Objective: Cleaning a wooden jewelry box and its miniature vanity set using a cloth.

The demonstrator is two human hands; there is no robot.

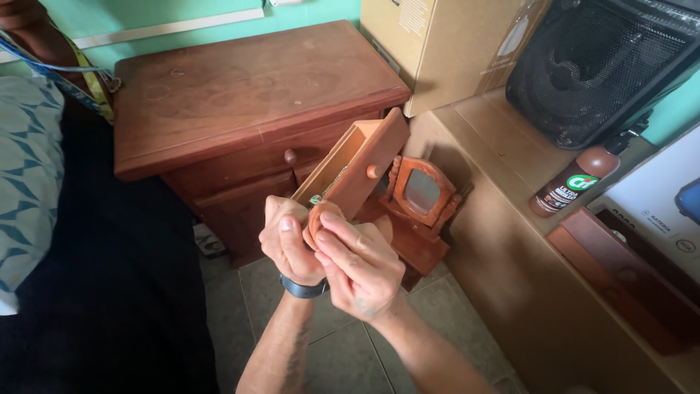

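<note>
Both my hands hold a small wooden drawer with a round knob, tilted up and away from me. My left hand, with a dark watch on the wrist, grips its near end from the left. My right hand presses an orange-brown cloth against the drawer's lower end. Behind the drawer, on the floor, stands a small wooden dresser mirror on its base.
A wooden nightstand stands ahead against a green wall. Cardboard boxes, a black fan heater, a brown spray bottle and another small drawer sit at the right. A patterned pillow lies left. The floor is tiled.
</note>
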